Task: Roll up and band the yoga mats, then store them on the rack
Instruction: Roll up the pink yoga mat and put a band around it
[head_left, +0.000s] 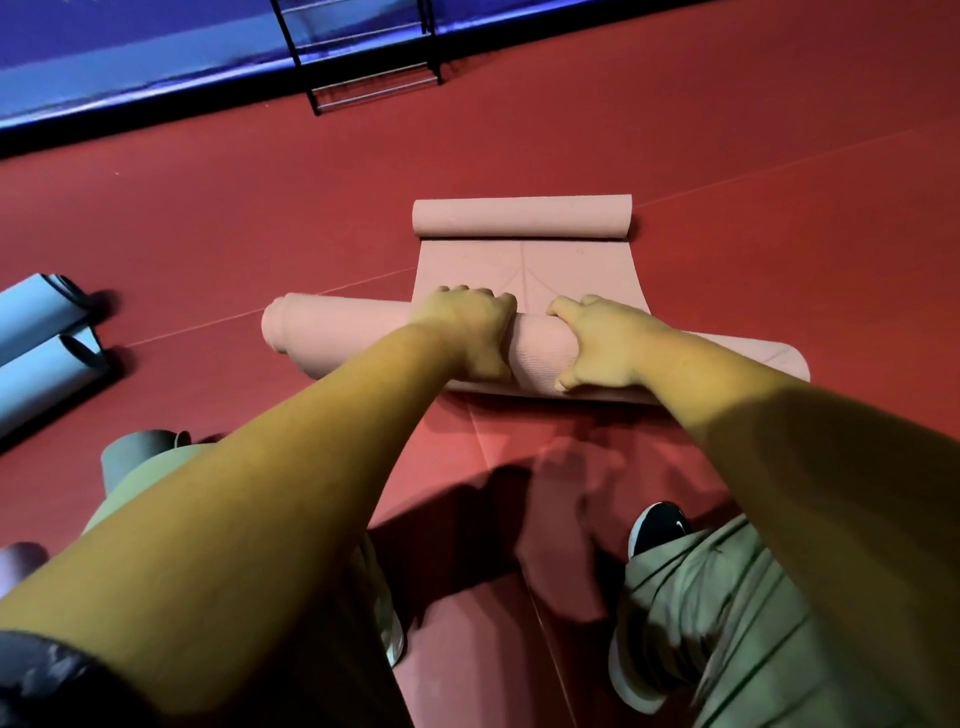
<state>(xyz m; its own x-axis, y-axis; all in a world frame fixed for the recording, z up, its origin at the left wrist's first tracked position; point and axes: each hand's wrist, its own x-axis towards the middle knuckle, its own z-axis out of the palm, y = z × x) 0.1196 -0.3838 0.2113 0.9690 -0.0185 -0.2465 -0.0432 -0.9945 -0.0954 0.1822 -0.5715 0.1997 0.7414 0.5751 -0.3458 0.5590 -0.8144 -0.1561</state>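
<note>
1. Pink rubbery sheet is the job in hand. The pink mat (524, 270) lies on the red floor (260, 234) at the centre of the frame, and I judge it about half rolled. A fat roll (337, 332) lies across the middle, and a flat stretch runs on toward the top of the frame. The far end (519, 218) is curled into a small coil of its own.
2. The roll looks uneven to me. Its left end sticks out past the edge of the flat stretch, and its right side spreads flatter toward the right of the frame. I would expect it to need squaring before any band goes on.
3. Two blue mats (36, 353) lie rolled at the left edge. A grey-green mat (140, 457), also rolled, sits at lower left, partly hidden by the forearm. From this angle I cannot tell whether any of them is banded.
4. The rack (369, 52) stands at top centre, well apart from the work, and none of the mats I can see is on it. By my reading, this roll is not yet finished, and the banding and all the storing are left to do.
5. The left hand (462, 332) grasps the roll just left of its middle. The fingers curl over the top and the thumb sits on the near side.
6. The right hand (597, 343) sits just beside it and grips the same roll. Its fingers hook over the far side and its thumb presses low on the near face.
</note>
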